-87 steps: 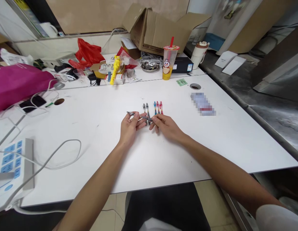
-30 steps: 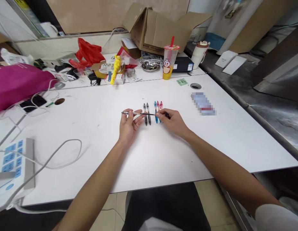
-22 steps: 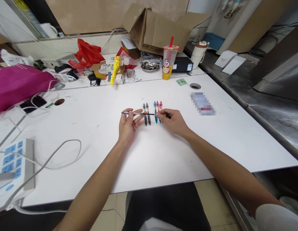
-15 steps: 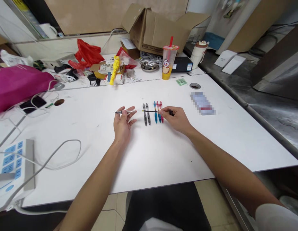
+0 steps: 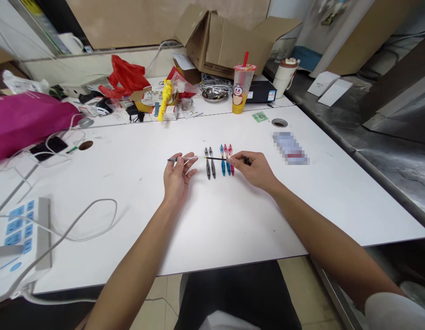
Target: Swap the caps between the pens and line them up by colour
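Note:
My left hand [image 5: 178, 176] is closed on a clear pen barrel [image 5: 191, 158], held level between thumb and fingers. From the barrel's open end a thin refill with black ink [image 5: 215, 158] runs across to my right hand [image 5: 251, 168], which pinches its far end. Something dark shows in my right hand's curled fingers; I cannot make out what it is. Beneath the refill, two grey pens [image 5: 213, 170] lie side by side on the white table [image 5: 215, 229]. Several blue and pink pens [image 5: 223, 168] lie in a group just left of my right fingertips.
A pixelated flat object [image 5: 291, 148] lies to the right, near a round cable hole [image 5: 279, 123]. A drink cup [image 5: 239, 103] with a red straw stands behind, before a cardboard box [image 5: 219, 43]. A power strip [image 5: 29, 238] and its cable are at front left.
Both hands hold nearly the same pose, with the refill still stretched between them. The left hand and barrel have shifted very slightly right; the whole view has drifted a little too.

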